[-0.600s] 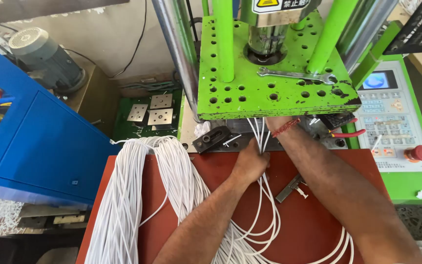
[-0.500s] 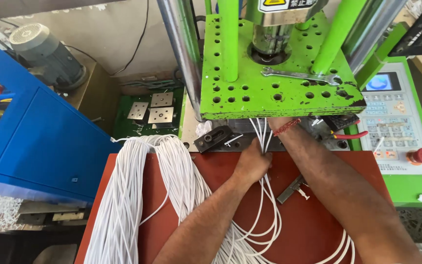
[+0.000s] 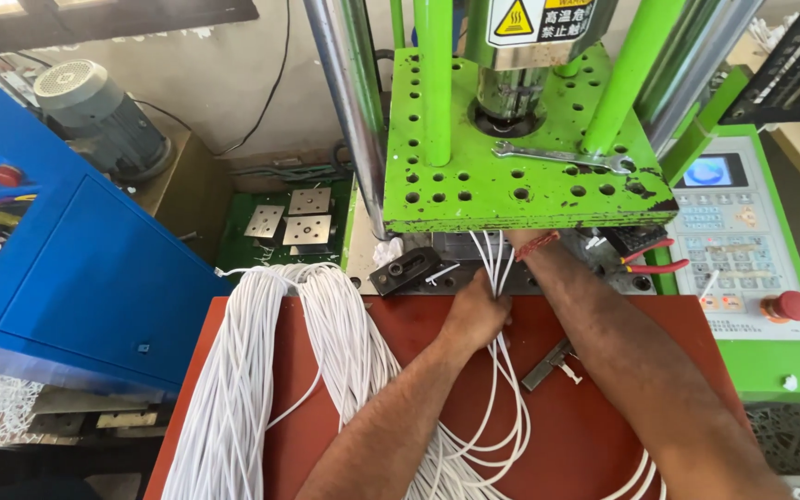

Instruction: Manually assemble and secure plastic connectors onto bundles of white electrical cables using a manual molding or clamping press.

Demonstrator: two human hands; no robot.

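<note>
Left hand clenched in a grip around a few thin white plastic-coated cable strands, at the far edge of the red-brown counter. The strands run straight up from the fist and disappear under the bright green perforated metal press plate; below the fist the same strands fall back in loose loops across the counter toward the near edge.

Right hand: only the forearm shows, reaching in from lower right with a red thread band at the wrist; the hand itself is hidden under the press plate, so cannot tell whether its grip is closed or released.

Just left of the left hand, at the foot of the press: a dark slotted metal clamp block. Just right of the left forearm, lying on the counter: a small flat grey metal bar with a short white piece beside it.

Further left, a thick bundle of long white cables is draped over the counter's far-left edge and hangs toward the near side.

On top of the press plate: a silver open-ended spanner. Red-handled pliers lie at the plate's right corner. Right of that, a green control panel with a small screen, grey keypad and red round button. Far left, a blue metal cabinet with a grey electric motor behind it.
</note>
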